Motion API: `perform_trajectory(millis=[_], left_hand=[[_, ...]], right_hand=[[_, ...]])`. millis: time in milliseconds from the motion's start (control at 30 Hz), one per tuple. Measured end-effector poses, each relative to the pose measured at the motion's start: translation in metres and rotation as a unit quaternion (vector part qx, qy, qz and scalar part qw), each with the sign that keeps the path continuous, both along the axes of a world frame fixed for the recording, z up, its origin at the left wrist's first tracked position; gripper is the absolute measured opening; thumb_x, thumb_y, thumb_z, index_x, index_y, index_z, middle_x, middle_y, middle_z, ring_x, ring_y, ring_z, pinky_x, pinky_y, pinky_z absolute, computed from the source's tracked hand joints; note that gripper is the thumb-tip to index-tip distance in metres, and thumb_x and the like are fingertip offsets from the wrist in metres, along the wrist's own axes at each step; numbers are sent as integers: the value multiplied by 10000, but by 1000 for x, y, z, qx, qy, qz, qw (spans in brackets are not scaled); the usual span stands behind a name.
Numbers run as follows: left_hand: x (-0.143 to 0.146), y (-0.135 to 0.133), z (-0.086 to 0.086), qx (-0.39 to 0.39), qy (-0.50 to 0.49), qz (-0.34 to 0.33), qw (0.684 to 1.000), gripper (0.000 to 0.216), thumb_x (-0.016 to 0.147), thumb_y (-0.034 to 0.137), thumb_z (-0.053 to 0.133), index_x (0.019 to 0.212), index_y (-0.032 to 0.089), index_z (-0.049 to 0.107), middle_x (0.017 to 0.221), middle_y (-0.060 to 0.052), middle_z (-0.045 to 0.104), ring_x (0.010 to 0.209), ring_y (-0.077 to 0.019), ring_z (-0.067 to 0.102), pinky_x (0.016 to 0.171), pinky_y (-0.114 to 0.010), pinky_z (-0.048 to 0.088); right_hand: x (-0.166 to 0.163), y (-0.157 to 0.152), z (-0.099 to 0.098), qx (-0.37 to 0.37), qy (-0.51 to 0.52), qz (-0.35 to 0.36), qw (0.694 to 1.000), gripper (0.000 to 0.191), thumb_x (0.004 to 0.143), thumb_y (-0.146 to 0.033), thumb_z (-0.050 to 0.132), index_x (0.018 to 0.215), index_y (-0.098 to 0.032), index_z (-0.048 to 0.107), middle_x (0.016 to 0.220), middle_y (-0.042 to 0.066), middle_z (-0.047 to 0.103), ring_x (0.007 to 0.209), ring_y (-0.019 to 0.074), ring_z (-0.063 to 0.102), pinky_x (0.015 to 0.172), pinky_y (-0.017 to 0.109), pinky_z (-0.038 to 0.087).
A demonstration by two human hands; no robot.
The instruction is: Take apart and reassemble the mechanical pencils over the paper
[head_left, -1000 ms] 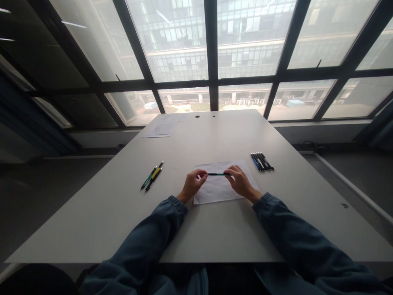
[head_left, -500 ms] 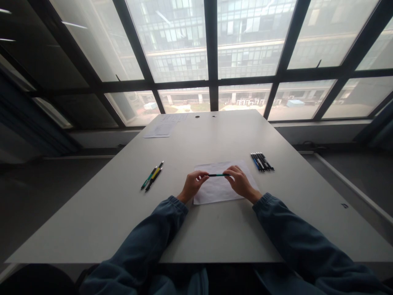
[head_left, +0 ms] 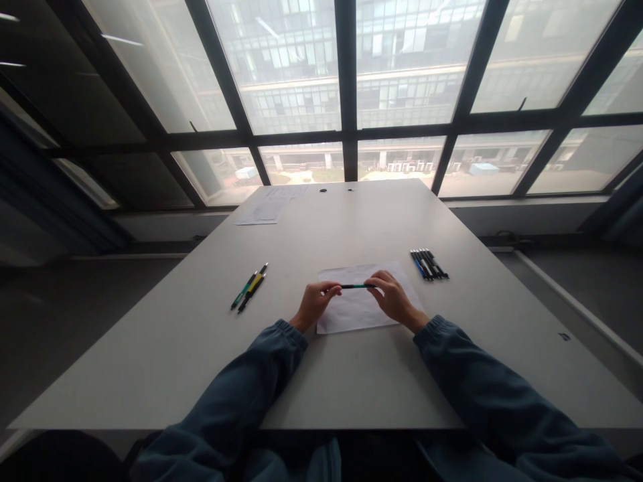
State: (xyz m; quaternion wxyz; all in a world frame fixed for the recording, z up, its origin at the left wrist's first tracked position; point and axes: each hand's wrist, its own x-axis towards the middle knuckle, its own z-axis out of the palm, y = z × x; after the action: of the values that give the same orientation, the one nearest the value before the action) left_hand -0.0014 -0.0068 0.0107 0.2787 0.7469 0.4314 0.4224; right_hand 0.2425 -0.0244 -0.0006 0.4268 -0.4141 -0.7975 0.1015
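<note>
Both hands hold one thin green and black pen (head_left: 358, 286) level above a white sheet of paper (head_left: 351, 311) on the grey table (head_left: 321, 375). My left hand (head_left: 316, 301) pinches the pen's left end with curled fingers. At the pen's right end, my right hand (head_left: 395, 296) is closed around it. Both wrists rest near the sheet's lower corners.
Two pens, one green and one yellow (head_left: 250, 286), lie to the left. A row of several dark pens (head_left: 429, 264) lies to the right. Printed papers (head_left: 265, 209) sit at the far left end of the table, below a large window.
</note>
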Motion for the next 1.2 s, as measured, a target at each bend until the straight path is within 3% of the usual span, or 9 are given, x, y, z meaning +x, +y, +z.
perform_trajectory(millis=[200,500,700,867,1000,1200], left_hand=[[0,2,-5,17,-12,17,1000,197,803,346,730,906,186,781,870,-56,771,762,-194,691,697,-278,523],[-1,2,-7,44,-17,9,999,192,797,312,740,937,185,773,845,-55,764,710,-176,672,683,-279,525],[-2,3,-9,45,-22,2,999,190,806,319,731,934,185,772,838,-54,759,706,-168,663,678,-273,518],[-1,2,-7,39,-30,0,999,204,811,348,724,922,184,770,819,-52,755,704,-169,662,675,-273,522],[0,2,-7,31,-36,8,999,215,814,359,720,922,179,768,849,-60,760,731,-180,680,690,-281,535],[0,3,-8,27,-39,6,999,220,803,360,731,932,185,768,872,-62,765,760,-191,695,706,-291,549]], right_hand=[[0,2,-3,14,9,23,1000,163,949,-191,530,1045,-213,659,953,84,619,927,225,567,827,375,491],[1,3,-5,-8,18,9,1000,180,960,-212,515,1100,-213,629,988,81,668,918,216,607,818,337,478],[2,1,-5,-50,6,-2,999,143,975,-232,483,939,-207,619,754,15,637,688,162,581,671,268,433],[1,1,-4,-49,12,0,999,210,988,-259,454,881,-207,628,785,29,643,699,161,582,673,270,430],[0,1,-5,-50,30,5,998,140,904,-288,620,1019,-210,610,896,46,662,762,178,598,694,281,450],[1,0,-4,-41,27,-9,999,68,877,-242,646,915,-211,598,791,10,617,662,151,534,636,262,421]])
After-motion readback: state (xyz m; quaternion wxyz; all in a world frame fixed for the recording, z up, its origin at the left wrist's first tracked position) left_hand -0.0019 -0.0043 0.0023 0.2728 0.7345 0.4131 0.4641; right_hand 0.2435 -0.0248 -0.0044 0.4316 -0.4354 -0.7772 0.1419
